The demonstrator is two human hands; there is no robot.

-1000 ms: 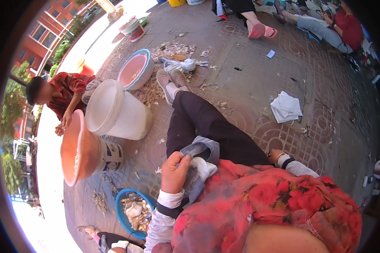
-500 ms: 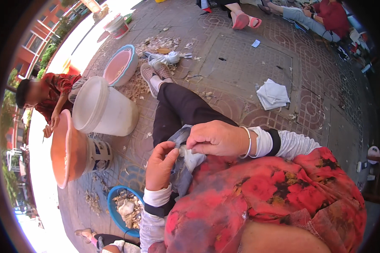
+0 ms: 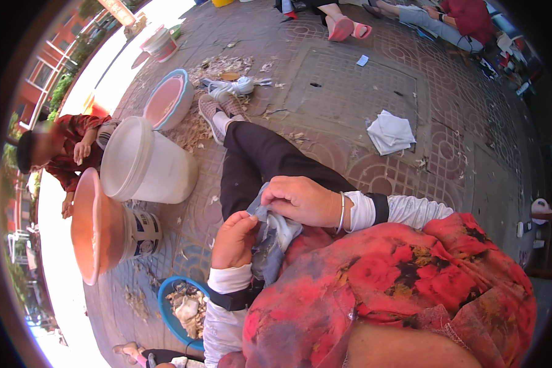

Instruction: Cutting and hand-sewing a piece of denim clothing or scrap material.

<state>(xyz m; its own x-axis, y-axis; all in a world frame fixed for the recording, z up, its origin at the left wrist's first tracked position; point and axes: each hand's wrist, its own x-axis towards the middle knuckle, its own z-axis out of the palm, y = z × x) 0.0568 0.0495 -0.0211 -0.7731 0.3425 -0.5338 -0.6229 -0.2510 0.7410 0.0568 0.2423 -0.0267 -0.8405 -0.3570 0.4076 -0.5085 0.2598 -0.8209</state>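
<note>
Over my lap, my left hand (image 3: 233, 240) pinches the edge of a blue-grey cloth (image 3: 265, 264) between thumb and fingers. My right hand (image 3: 304, 200), with a light bangle at its wrist, is closed at the upper end of the same cloth, close to the left fingertips. Beside the cloth, under the right hand, a white piece of material (image 3: 284, 230) shows; whether it is part of the cloth I cannot tell. Whatever the right fingertips grip is partly hidden behind the hand. My dark trousered legs (image 3: 270, 147) stretch out in front, crossed near the ankles.
To the left stand a white bucket (image 3: 165, 168), an orange basin (image 3: 110, 236) on a printed bucket (image 3: 144, 233), and a pink basin (image 3: 165, 101). A blue basin (image 3: 164, 306) of scraps sits near my left elbow. White sheets (image 3: 391, 132) lie on the paving. Other people sit left and behind.
My two hands have come closer together on the cloth, and the left fingertips now pinch its upper edge. At the left, the other person's hand has lifted above the orange basin.
</note>
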